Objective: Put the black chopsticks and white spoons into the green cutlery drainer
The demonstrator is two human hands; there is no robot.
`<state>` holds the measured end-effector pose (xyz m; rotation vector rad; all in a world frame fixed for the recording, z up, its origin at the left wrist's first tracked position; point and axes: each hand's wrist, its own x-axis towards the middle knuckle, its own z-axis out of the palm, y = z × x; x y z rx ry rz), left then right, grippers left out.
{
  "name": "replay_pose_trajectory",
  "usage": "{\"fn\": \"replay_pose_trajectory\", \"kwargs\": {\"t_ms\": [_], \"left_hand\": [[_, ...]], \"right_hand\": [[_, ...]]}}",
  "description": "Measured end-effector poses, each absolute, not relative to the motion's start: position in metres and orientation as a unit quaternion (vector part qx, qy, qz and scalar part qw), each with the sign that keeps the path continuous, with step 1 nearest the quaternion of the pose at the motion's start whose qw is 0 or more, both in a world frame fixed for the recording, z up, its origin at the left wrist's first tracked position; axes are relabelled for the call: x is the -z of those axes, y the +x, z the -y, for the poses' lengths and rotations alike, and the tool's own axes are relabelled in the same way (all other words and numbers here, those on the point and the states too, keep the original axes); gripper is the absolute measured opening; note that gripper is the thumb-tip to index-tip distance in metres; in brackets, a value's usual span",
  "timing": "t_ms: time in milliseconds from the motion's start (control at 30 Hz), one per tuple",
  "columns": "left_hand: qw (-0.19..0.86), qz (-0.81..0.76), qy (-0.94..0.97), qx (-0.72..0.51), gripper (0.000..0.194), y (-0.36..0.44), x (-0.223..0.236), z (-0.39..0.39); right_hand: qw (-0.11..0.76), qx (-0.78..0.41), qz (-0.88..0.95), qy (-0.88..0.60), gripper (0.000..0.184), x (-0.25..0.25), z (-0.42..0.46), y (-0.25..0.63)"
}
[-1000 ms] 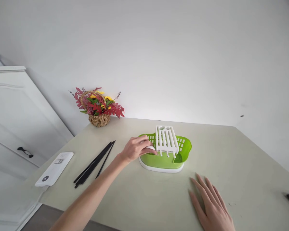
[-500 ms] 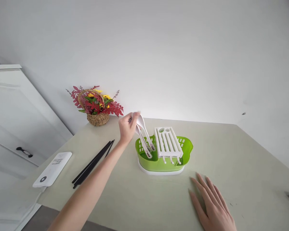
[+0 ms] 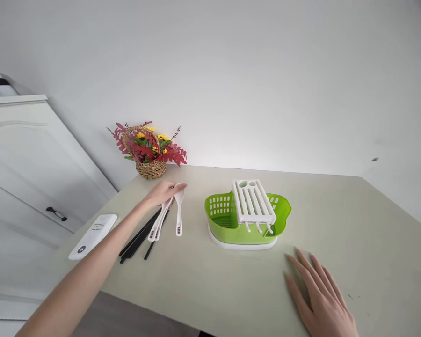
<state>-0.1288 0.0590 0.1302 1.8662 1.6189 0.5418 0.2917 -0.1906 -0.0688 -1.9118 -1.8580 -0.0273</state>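
My left hand (image 3: 165,191) is closed on several white spoons (image 3: 179,215), gripping them at the bowl end, with the handles pointing down toward me. They hang over or rest by the black chopsticks (image 3: 138,241) on the table; whether the spoons touch the surface I cannot tell. To the right stands a green basket (image 3: 224,234) on a white base. A white slotted rack (image 3: 254,203) with two round holes and small hooks sits across it. My right hand (image 3: 319,295) lies flat on the table in front of the basket, fingers spread, holding nothing.
A wicker basket of red and yellow flowers (image 3: 150,169) stands at the back left by the wall. Near the table's left edge lies a white flat device (image 3: 94,234). A white cabinet (image 3: 31,164) adjoins the table (image 3: 214,285) on the left.
My left hand has carried the spoons leftward, from above the green basket to beside the chopsticks. The right hand stays flat on the table. The view has shifted slightly.
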Motion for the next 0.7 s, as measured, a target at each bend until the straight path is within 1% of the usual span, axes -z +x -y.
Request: {"fn": "replay_pose_trajectory", "kwargs": {"t_ms": [100,200,467,700], "left_hand": [[0.266,-0.594,0.747,-0.138,0.065,-0.132,-0.106,-0.057],[0.232,-0.579,0.773,-0.113,0.065,-0.134,-0.088,-0.057],[0.221,-0.569,0.785,-0.104,0.063,-0.140,-0.059,-0.057],[0.165,-0.577,0.792,-0.108,0.060,-0.139,-0.049,-0.053]], "right_hand": [[0.230,0.009,0.683,-0.693,0.062,0.068,0.192,0.293],[0.226,0.009,0.687,-0.690,0.063,0.069,0.193,0.294],[0.227,0.015,0.691,-0.686,0.064,0.069,0.192,0.295],[0.220,0.010,0.693,-0.687,0.064,0.070,0.194,0.297]]}}
